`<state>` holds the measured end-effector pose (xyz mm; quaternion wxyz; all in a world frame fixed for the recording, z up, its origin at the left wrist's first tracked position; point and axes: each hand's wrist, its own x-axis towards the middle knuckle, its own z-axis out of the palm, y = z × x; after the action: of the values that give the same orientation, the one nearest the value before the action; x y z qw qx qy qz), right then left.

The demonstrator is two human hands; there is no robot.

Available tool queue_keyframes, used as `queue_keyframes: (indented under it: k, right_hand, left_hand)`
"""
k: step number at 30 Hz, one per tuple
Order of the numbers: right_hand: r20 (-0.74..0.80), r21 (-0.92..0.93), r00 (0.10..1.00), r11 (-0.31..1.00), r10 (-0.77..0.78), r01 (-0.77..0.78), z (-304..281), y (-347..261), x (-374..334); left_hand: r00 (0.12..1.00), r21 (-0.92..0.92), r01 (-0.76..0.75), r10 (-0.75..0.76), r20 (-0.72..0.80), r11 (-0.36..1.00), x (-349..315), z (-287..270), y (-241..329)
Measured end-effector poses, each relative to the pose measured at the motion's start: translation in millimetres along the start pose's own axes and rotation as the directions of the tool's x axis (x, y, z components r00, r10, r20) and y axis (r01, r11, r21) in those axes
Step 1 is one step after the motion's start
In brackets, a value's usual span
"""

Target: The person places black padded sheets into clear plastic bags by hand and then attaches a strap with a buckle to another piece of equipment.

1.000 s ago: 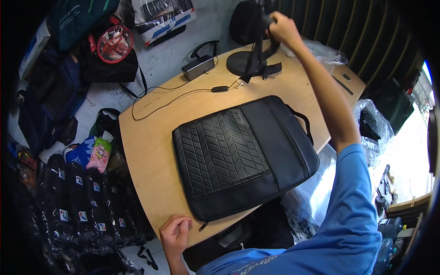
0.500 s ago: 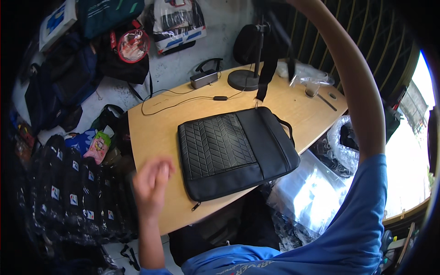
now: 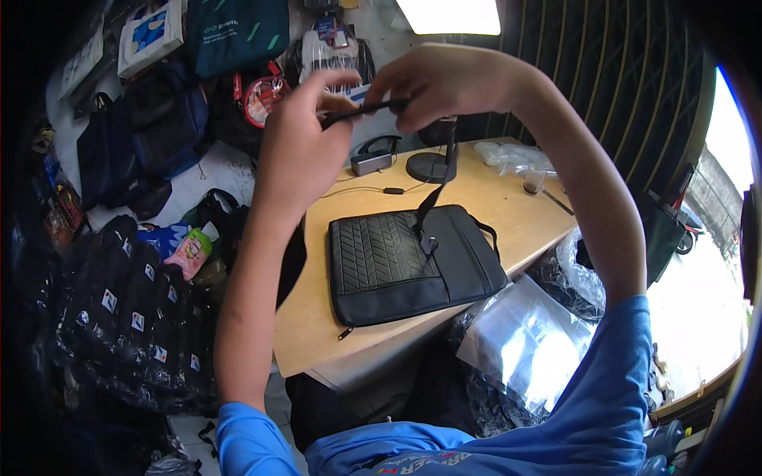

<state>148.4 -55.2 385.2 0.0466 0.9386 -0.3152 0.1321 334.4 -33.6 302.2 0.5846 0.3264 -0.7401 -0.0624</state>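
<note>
Both my hands are raised above the table, gripping a black strap stretched between them. My left hand pinches its left end between thumb and fingers. My right hand has its fingers bent around the other end. A length of the strap hangs down to a metal clip, which dangles over or rests on the bag's front; I cannot tell which. The black laptop bag, with a chevron-patterned panel, lies flat on the wooden table. Behind my left forearm shows another dark loop, perhaps of the same strap.
A small grey box-shaped device and a round black stand base occupy the table's back. Clear plastic and a cup sit at the far right. Wrapped black goods are piled left; bags hang on the wall.
My left hand has risen from beside the bag and taken hold of the strap. My right hand has come down from the top edge. The view has shifted, showing a bright lamp above.
</note>
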Motion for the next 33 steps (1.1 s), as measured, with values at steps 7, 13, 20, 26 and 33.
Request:
queue_keyframes:
  k: [7,13,20,26,33]
  right_hand:
    - [0.25,0.688,0.964,0.717,-0.088,-0.113,19,-1,-17]
    - [0.134,0.48,0.97,0.869,-0.204,0.116,24,10,-7]
    - [-0.193,0.822,0.944,0.481,-0.268,0.305,42,7,-8]
    - [-0.208,0.906,0.964,0.338,-0.166,0.254,12,6,-7]
    - [-0.175,0.554,0.968,0.795,-0.18,0.248,-21,-36,5]
  left_hand:
    - [0.933,-0.117,0.283,-0.245,0.262,0.952,-15,-26,27]
    - [0.814,-0.25,0.395,-0.211,0.541,0.884,-15,-52,12]
    - [0.877,-0.485,0.342,-0.088,0.472,0.805,-37,-58,-7]
    - [0.876,-0.696,0.381,0.002,0.482,0.608,-42,-49,-19]
    - [0.922,-0.793,0.382,-0.137,0.363,0.475,-51,-19,-2]
